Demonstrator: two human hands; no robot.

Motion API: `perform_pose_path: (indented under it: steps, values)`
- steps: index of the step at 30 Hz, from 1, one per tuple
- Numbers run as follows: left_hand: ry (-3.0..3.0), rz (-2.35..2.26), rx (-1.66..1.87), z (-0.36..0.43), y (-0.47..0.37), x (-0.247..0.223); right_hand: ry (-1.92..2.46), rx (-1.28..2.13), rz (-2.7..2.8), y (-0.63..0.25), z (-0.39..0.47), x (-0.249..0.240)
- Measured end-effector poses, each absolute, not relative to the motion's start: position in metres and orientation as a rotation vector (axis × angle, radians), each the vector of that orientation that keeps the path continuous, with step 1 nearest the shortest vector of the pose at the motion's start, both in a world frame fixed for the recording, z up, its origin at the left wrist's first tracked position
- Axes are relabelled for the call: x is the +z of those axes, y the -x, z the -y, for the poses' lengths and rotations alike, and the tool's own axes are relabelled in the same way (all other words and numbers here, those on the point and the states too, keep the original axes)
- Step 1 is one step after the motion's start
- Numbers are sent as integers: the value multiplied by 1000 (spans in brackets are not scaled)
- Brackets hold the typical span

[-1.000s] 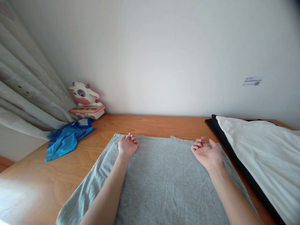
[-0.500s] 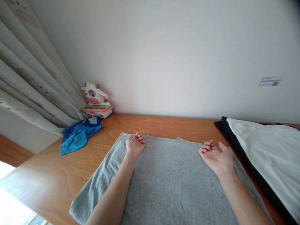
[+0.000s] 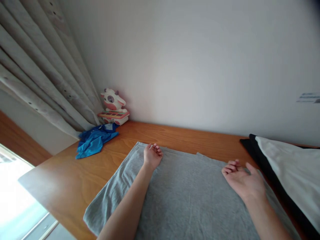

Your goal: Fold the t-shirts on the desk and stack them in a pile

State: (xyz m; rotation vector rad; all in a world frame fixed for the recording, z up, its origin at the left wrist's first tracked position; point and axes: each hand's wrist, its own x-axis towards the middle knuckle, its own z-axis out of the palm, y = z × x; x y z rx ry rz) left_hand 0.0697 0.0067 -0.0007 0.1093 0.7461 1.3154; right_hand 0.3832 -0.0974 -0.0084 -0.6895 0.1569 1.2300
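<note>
A grey cloth (image 3: 190, 193) lies spread on the wooden table, with small creases along its left side. Over its upper left part is my left hand (image 3: 152, 156), palm up, fingers loosely curled and holding nothing. My right hand (image 3: 243, 178) is near the cloth's upper right corner, also palm up, its thumb apart from the half-bent fingers and nothing in it. Whether the hands rest on the cloth or hover just over it is hard to tell.
Blue clothing (image 3: 96, 140) lies at the back left of the wooden table (image 3: 62, 180), beside a cow toy with a keyboard (image 3: 113, 108). White fabric (image 3: 292, 166) over black fabric (image 3: 265, 160) lies at the right. A curtain (image 3: 50, 66) hangs at the left.
The view has turned left, so everything appears further right in the picture. Both hands keep nearly the same place over the cloth and the same pose.
</note>
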Motion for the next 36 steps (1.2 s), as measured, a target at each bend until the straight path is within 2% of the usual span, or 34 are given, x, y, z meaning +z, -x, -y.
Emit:
perform_pose_path:
  steps: [10, 13, 17, 22, 26, 31, 36]
  values:
    - [-233, -821, 1270, -6, -79, 8, 611, 1270, -173, -384, 96, -10]
    - [-294, -882, 1270, -7, -84, 9, 688, 1224, -17, -386, 93, -18]
    - [-391, -970, 1263, -6, -92, 12, 1182, 841, 510, -388, 88, -28]
    - [-533, -1019, 1266, -11, -84, 14, 1539, 379, 798, -386, 94, -29]
    - [-801, -1324, 1355, -15, -64, 9, 2096, -123, 1197, -379, 107, -28]
    - [-1210, -1769, 1539, -9, -41, 2, 2208, -120, 1239, -372, 126, -30]
    - [-1744, -1853, 1186, -5, -3, -2, 2170, -86, 1404, -382, 161, -31]
